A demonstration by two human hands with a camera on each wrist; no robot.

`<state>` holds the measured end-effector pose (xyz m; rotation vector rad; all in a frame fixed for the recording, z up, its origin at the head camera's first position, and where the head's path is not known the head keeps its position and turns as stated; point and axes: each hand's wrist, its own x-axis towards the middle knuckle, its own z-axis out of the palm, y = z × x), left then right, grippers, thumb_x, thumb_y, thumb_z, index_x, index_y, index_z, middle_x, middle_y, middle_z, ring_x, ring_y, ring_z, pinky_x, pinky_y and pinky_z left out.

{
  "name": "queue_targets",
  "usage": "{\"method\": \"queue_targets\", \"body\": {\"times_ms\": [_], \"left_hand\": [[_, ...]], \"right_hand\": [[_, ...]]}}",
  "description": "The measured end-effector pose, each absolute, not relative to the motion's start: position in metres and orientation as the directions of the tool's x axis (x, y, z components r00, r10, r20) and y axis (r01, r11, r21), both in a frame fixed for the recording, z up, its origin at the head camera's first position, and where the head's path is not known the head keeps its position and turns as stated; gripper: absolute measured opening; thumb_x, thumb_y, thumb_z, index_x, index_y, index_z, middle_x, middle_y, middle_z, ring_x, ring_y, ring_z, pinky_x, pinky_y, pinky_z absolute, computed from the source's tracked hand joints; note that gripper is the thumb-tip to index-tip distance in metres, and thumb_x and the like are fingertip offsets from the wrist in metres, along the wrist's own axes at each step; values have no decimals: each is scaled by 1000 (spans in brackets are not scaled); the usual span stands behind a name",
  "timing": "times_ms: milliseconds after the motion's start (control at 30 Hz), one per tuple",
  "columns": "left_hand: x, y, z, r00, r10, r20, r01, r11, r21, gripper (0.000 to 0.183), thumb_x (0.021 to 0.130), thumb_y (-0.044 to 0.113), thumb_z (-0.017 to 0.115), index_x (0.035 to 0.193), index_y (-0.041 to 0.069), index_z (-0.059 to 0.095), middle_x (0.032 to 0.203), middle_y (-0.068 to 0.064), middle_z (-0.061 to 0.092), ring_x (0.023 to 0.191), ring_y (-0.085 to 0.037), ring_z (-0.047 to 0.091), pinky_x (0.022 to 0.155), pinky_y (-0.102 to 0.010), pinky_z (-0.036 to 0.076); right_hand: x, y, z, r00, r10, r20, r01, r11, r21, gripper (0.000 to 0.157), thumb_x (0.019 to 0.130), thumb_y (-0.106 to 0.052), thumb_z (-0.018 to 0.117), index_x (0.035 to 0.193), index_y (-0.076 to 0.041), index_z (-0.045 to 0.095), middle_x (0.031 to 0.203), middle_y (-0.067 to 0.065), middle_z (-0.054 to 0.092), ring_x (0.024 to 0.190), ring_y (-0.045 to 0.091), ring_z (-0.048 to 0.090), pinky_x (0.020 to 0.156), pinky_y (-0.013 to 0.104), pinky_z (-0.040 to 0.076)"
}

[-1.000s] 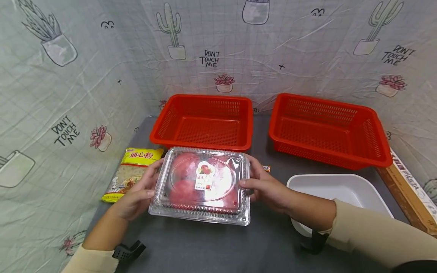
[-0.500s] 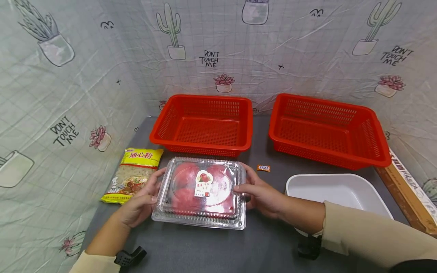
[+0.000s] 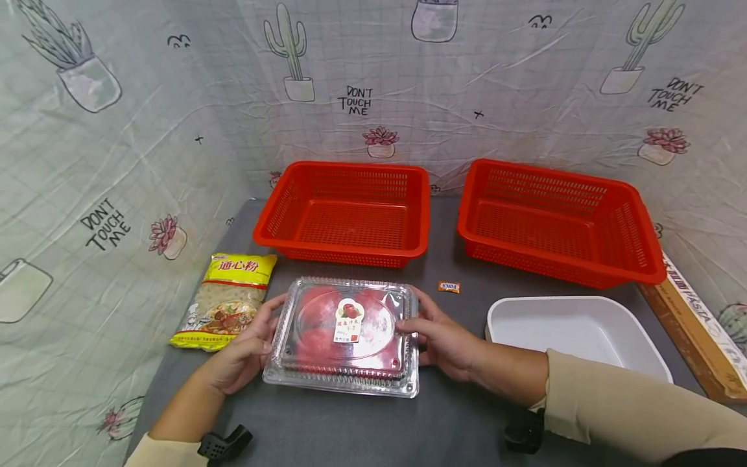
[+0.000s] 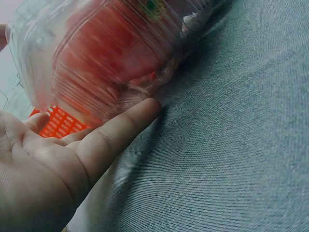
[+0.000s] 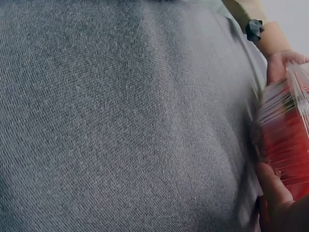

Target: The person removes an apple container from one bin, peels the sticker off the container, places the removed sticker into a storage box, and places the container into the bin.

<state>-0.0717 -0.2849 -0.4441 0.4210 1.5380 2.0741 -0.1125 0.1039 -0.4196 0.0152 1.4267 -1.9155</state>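
A clear plastic clamshell box of red fruit [image 3: 344, 337], with a white label on its lid, is at the middle front of the grey table. My left hand [image 3: 242, 353] grips its left side, thumb near the lid's edge; the left wrist view shows my thumb [image 4: 120, 125] against the ribbed plastic. At the right side, my right hand [image 3: 446, 340] holds the box with its thumb on the lid and its fingers partly hidden behind. In the right wrist view the box [image 5: 287, 140] appears between both hands. Whether it touches the table cannot be told.
Two red baskets [image 3: 341, 251] stand at the back. A yellow pasta bag [image 3: 227, 298] lies left. A small orange candy packet [image 3: 449, 287] lies behind my right hand. At right are a white tub [image 3: 548, 318] and a long pasta box [image 3: 694, 331].
The fruit box has moved down and toward me, away from the left basket, with both hands still on it. The candy packet has come fully into view.
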Motion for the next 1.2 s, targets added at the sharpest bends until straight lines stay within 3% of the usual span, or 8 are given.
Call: {"method": "queue_targets", "body": {"times_ms": [533, 900, 1200], "left_hand": [[-72, -289, -448, -820, 569, -57, -208, -204, 957, 87, 91, 1, 44, 167, 22, 7, 160, -7, 40, 131, -25, 59, 101, -45, 56], [-75, -292, -446, -802, 593, -75, -223, -181, 958, 85, 95, -1, 46, 168, 24, 11, 159, -8, 44, 127, -29, 62, 94, -46, 59], [-76, -293, -443, -823, 553, -129, -234, -122, 965, 83, 97, 1, 53, 169, 17, 16, 159, -11, 42, 134, -25, 59, 96, -47, 59]], "right_hand": [[-118, 105, -413, -726, -529, -440, 540, -41, -841, 90, 99, -17, 73, 169, -33, 18, 142, 17, 51, 109, 28, 69, 86, 49, 62], [-121, 103, -412, -734, -525, -431, 506, 2, -863, 90, 98, -15, 73, 168, -32, 18, 140, 16, 57, 105, 26, 71, 86, 46, 62], [-123, 103, -413, -731, -517, -444, 504, 29, -863, 92, 98, -18, 74, 169, -29, 17, 140, 18, 57, 109, 27, 70, 91, 48, 61]]}}
